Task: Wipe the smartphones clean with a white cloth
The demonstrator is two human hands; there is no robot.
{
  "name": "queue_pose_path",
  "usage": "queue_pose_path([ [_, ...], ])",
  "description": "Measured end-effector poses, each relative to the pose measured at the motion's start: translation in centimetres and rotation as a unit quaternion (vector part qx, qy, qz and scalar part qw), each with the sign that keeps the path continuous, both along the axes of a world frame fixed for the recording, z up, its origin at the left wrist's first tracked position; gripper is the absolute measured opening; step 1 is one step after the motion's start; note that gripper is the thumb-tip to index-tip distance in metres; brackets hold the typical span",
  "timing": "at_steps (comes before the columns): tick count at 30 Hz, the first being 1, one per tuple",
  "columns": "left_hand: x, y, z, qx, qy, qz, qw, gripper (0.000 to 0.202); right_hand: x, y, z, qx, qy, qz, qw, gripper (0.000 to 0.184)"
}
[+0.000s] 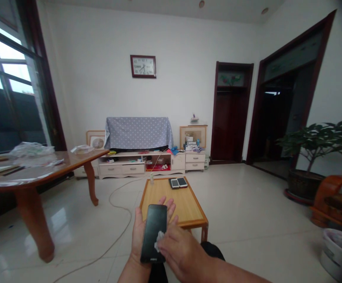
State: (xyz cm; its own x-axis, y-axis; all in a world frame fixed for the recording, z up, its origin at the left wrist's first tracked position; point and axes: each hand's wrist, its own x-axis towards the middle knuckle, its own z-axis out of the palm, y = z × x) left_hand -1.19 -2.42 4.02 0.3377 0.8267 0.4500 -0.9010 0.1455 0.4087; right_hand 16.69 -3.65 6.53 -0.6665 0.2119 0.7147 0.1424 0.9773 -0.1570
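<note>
A black smartphone point(153, 224) lies screen up across the palm of my left hand point(137, 236), whose thumb and fingers curl along its edges. Pinched in my right hand point(179, 247) is a crumpled white tissue point(159, 240), pressed against the lower right part of the screen. Both hands are in front of the near end of a low wooden table point(159, 192). On its far end lie two white-framed phones point(174, 183) on a dark item, with a small clear bottle point(152, 179) to their left.
A larger wooden table point(70, 162) with plastic bags point(30, 150) stands at the left. A cable point(129, 212) runs over the floor. On the right are a potted plant point(309, 157), a wooden armchair point(333, 192) and a white bucket point(337, 255). A low cabinet point(120, 169) lines the back wall.
</note>
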Motion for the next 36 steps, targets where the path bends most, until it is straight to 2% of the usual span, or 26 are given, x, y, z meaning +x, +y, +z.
queue_pose_path([
  [3, 0.4, 0.0, -0.1, 0.004, -0.005, -0.001, 1.0, 0.099, 0.4, 0.4, 0.2, 0.018, -0.033, 0.017, 0.999, 0.021],
  [7, 1.3, 0.1, -0.3, -0.021, -0.009, 0.004, 1.0, 0.095, 0.9, 3.9, 2.2, -0.008, 0.008, -0.052, 0.999, 0.02],
  [9, 1.2, 0.2, -0.4, -0.036, -0.012, 0.011, 0.999, 0.089, 0.8, 4.5, 2.4, -0.009, 0.018, -0.065, 0.998, 0.017],
  [11, 0.7, 0.2, -0.6, -0.037, -0.015, 0.014, 0.999, 0.091, 0.6, 3.6, 1.7, 0.001, 0.003, -0.04, 0.999, 0.016],
  [14, 0.2, 0.1, -0.9, -0.032, -0.014, 0.005, 0.999, 0.098, 0.4, 1.2, 0.1, 0.021, -0.048, 0.034, 0.998, 0.015],
  [16, 0.1, 0.2, -1.1, -0.038, -0.015, 0.006, 0.999, 0.098, 0.4, 0.4, -0.2, 0.025, -0.065, 0.054, 0.996, 0.016],
  [22, 0.0, 0.5, -1.0, -0.045, -0.024, 0.026, 0.998, 0.097, 0.7, 2.2, 0.8, -0.016, -0.01, -0.018, 1.0, 0.018],
  [26, -0.7, 0.0, -0.9, -0.038, -0.022, 0.038, 0.998, 0.095, 0.4, 0.2, -0.3, 0.011, -0.054, 0.024, 0.998, 0.015],
  [30, -0.1, -0.3, -1.0, -0.044, -0.005, 0.018, 0.999, 0.095, -0.5, -1.5, -0.8, 0.027, -0.075, 0.04, 0.996, 0.014],
  [33, 0.6, 0.1, -1.1, -0.052, 0.005, -0.002, 0.999, 0.099, -0.9, -0.3, -0.2, 0.032, -0.057, 0.003, 0.998, 0.015],
  [36, 0.4, 0.4, -1.3, -0.049, -0.006, 0.005, 0.999, 0.103, -0.9, 1.0, 0.0, 0.006, -0.021, -0.056, 0.998, 0.019],
])
